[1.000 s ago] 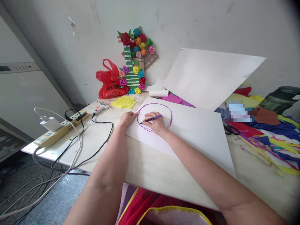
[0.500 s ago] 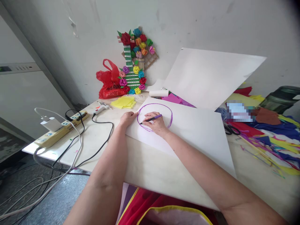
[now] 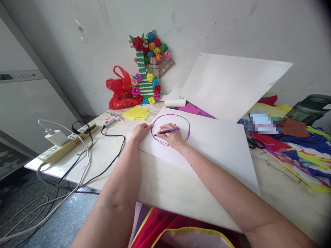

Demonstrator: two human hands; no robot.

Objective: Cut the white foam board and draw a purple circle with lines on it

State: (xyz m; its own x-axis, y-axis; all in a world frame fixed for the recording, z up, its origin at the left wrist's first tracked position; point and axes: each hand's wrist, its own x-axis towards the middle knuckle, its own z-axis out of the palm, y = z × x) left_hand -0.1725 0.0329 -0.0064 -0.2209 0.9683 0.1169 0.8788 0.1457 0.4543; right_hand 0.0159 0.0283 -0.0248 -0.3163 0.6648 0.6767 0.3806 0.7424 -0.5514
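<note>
pen (image 3: pixel 172 130), just one, slim and purple with a dark front end, is pinched in the right hand (image 3: pixel 172 137), its tip at the left side of the one purple outline (image 3: pixel 189 129), a rough oval whose doubled strokes thicken at the right. the outline is on the lower sheet (image 3: pixel 217 144), one of two, white and flat on the desk (image 3: pixel 165 179); the other sheet (image 3: pixel 230 86) slants up behind. the left hand (image 3: pixel 141 131) touches the lower sheet's left edge, how wide i cannot tell
</note>
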